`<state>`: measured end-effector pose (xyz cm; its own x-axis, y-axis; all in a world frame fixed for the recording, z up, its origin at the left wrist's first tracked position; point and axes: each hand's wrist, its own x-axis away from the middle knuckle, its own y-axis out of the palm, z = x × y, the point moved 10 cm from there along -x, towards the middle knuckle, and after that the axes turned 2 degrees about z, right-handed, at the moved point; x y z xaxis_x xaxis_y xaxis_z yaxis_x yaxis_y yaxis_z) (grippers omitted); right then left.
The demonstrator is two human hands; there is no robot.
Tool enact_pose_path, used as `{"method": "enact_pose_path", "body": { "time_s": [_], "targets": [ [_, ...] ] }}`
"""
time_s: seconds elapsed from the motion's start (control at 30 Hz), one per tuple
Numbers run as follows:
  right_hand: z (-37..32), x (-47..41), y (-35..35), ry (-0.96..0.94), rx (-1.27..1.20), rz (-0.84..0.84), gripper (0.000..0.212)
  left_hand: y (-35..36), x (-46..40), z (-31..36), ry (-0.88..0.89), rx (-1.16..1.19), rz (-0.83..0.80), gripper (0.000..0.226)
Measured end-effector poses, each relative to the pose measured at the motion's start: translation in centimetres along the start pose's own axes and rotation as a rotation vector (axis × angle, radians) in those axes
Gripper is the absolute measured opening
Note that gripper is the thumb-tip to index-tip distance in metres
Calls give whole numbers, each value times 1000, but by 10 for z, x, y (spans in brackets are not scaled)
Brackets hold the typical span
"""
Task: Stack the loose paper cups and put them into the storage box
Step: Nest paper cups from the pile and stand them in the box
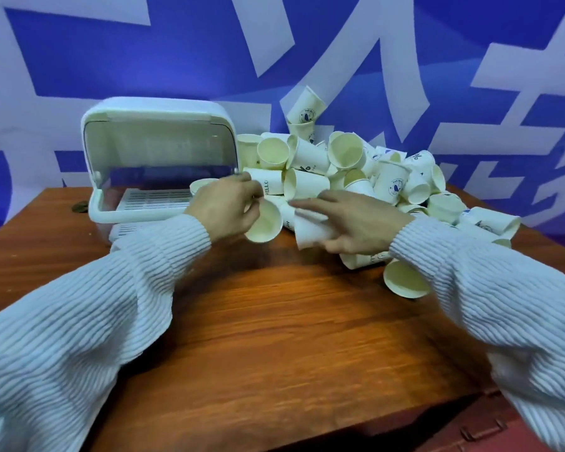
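A heap of several loose white paper cups [340,168] lies at the back right of the wooden table [258,321]. The white storage box [157,164] stands at the back left, its clear lid raised and its slatted floor showing. My left hand [225,207] holds a paper cup [264,223] on its side, mouth turned towards me. My right hand [356,220] grips another cup [310,231], bottom end pointing left towards the first cup. The two cups are close together but apart.
One cup [402,280] lies alone under my right sleeve, mouth towards me. More cups [490,221] spill towards the right table edge. A blue and white wall banner [177,60] stands right behind the table. A small dark object [79,207] lies left of the box.
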<state>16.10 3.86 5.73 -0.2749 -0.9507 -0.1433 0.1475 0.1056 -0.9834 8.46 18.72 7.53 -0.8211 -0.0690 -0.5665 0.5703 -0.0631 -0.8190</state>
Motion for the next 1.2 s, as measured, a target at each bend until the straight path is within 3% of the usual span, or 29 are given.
{"method": "enact_pose_path", "body": {
  "time_s": [0.1, 0.27, 0.37, 0.53, 0.73, 0.87, 0.93, 1.07, 1.2],
  "targets": [
    [0, -8, -32, 8, -154, 194, 73, -44, -3, -30, -192, 123, 178, 30],
    [3, -43, -59, 144, -385, 486, 27, -99, 7, -88, -462, 193, 420, 24],
    [-5, -75, -64, 196, -347, 548, 28, -117, 23, -115, -526, 258, 535, 29],
    [-27, -128, -53, 177, -257, 496, 28, -127, 47, -144, -645, 274, 645, 29],
    [-57, -167, -15, 46, -19, 207, 33, -122, 54, -166, -658, 326, 653, 16],
    [-72, -177, 24, -8, 173, -11, 54, -120, 49, -164, -633, 297, 634, 21],
    [-73, -178, 37, 30, 95, -75, 69, -116, 46, -163, -638, 286, 629, 23],
    [-65, -175, 14, 72, -165, 111, 70, -108, 37, -164, -657, 326, 634, 25],
    [-41, -161, -5, 149, -253, 265, 67, -103, 24, -153, -654, 356, 612, 24]
  ]
}}
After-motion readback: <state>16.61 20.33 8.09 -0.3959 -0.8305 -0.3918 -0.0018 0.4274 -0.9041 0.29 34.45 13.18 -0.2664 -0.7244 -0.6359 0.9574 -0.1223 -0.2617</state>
